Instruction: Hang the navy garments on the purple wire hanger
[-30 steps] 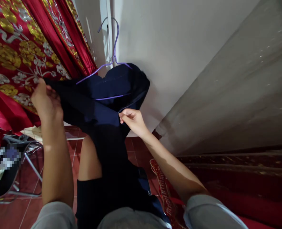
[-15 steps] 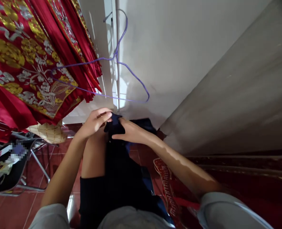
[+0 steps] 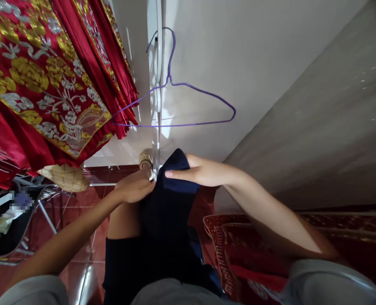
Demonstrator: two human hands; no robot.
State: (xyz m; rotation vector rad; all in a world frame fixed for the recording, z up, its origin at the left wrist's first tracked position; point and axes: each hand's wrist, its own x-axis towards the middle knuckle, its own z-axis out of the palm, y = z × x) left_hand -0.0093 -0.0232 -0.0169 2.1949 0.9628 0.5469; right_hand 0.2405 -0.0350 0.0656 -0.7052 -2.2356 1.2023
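Both hands are gripping a navy cloth (image 3: 170,199) over the knee: left hand (image 3: 136,189) closed on its edge, right hand (image 3: 198,170) pinching its top, below a bare hanger (image 3: 188,103).

A single head-worn camera looks steeply down and forward from close above the person's lap, taking in the forearms, the red tiled floor (image 3: 79,250) below and the white wall (image 3: 238,55) ahead.
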